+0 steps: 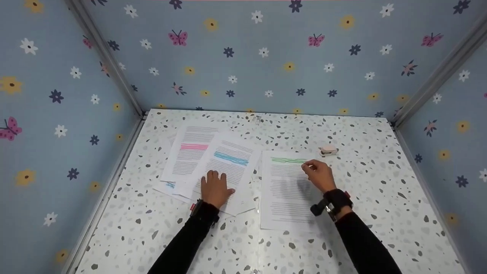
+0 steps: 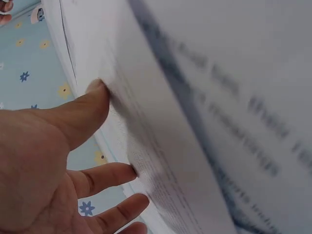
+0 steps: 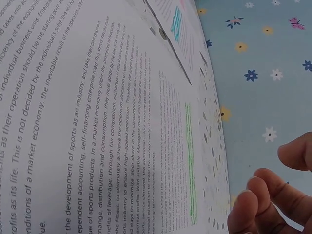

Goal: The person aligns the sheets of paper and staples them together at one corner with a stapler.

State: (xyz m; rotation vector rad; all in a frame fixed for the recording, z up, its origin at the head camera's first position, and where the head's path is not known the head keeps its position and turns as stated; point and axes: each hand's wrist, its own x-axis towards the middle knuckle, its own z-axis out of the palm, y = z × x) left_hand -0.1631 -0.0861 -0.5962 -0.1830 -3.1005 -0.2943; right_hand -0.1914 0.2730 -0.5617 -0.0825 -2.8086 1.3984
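Note:
My left hand rests on a printed sheet with a blue highlighted band, its fingers spread. In the left wrist view, the thumb and fingertips touch the page. Under that sheet lies a page with a pink band, and more paper shows beneath at the lower left. On the right is a single printed sheet with a green band. Over its upper right edge hovers my right hand, fingers loosely bent with nothing between them. The right wrist view shows a gap between thumb and fingertips.
A small pale stapler stands on the speckled table, beyond my right hand. Flower-patterned walls enclose the table at the back and both sides, with metal posts at the corners.

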